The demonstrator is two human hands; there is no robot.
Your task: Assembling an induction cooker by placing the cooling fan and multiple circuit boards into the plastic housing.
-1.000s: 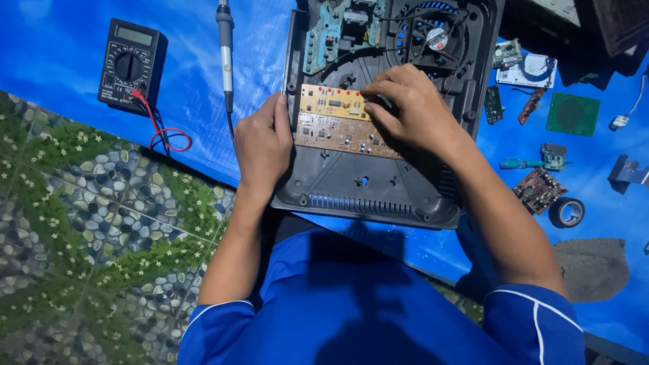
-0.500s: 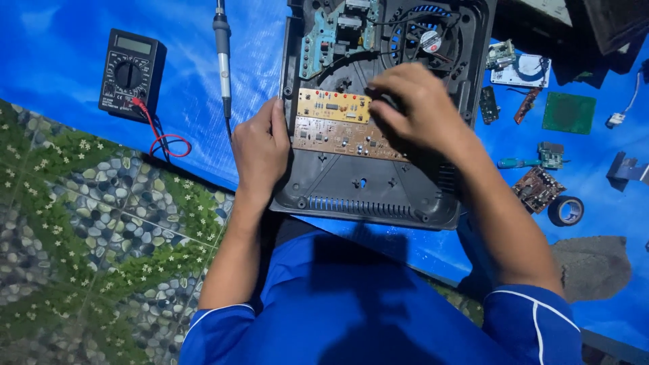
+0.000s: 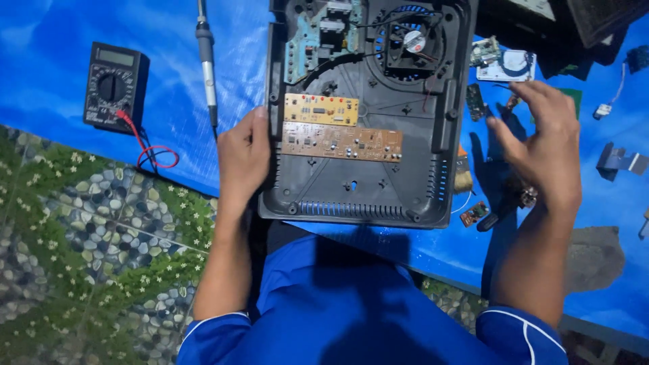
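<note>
An opened dark grey appliance casing [image 3: 351, 196] lies on a blue sheet in front of me. Inside it are two tan circuit boards [image 3: 341, 140], a green board at the top left, and a cooling fan [image 3: 411, 44] at the top right. My left hand [image 3: 242, 157] rests on the casing's left edge, thumb near the boards. My right hand [image 3: 544, 138] hovers to the right of the casing with fingers spread, holding nothing, above small loose parts on the sheet.
A black multimeter [image 3: 113, 86] with red and black leads lies at the far left. A soldering iron [image 3: 206, 61] lies beside the casing. Small circuit boards and parts [image 3: 503, 64] are scattered at the right. A pebble-patterned floor [image 3: 88, 250] shows at the lower left.
My right hand has left the circuit boards and moved right, off the casing, opening its fingers. The boards are now uncovered. My left hand has stayed on the casing's left edge.
</note>
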